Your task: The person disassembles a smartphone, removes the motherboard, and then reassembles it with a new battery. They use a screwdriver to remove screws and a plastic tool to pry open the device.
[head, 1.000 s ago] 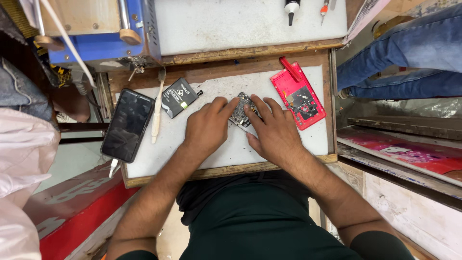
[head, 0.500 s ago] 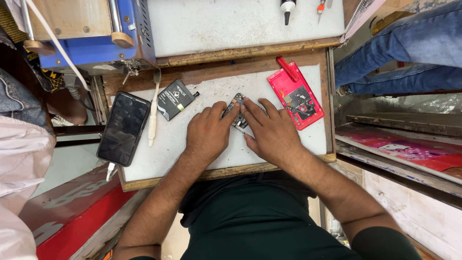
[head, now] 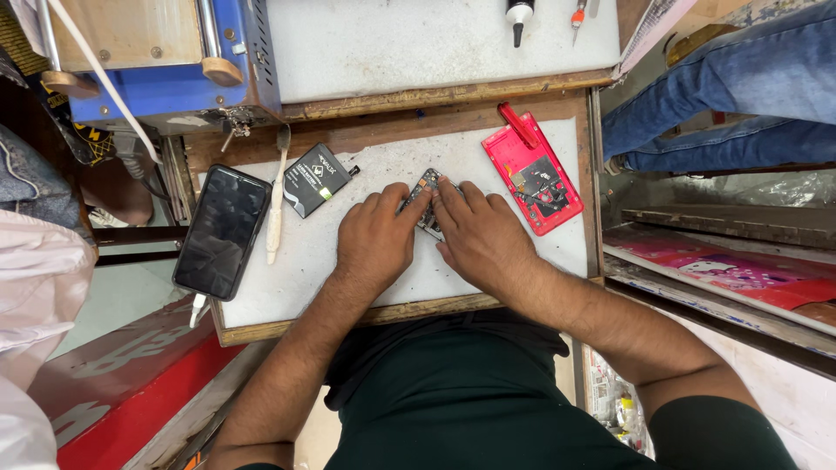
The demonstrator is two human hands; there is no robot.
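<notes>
Head view shows both hands bent over a small circuit board (head: 426, 202) on the white work mat (head: 348, 261). Left hand (head: 376, 239) and right hand (head: 477, 237) meet at the board, fingertips pinching and pressing its edges, so each is closed on it. Most of the board hides under the fingers.

Just left of the board lies a black battery (head: 315, 180), further left a white pry tool (head: 277, 193), and beyond that a black phone (head: 222, 231) hanging over the mat's edge. Right of the board sits a red phone shell (head: 533, 171), opened.

Risks, as I judge them: uneven fingertip pressure could flex or crack the board; a slip could skid it into the battery; a nudge of the forearm might tip the overhanging phone off the edge.
</notes>
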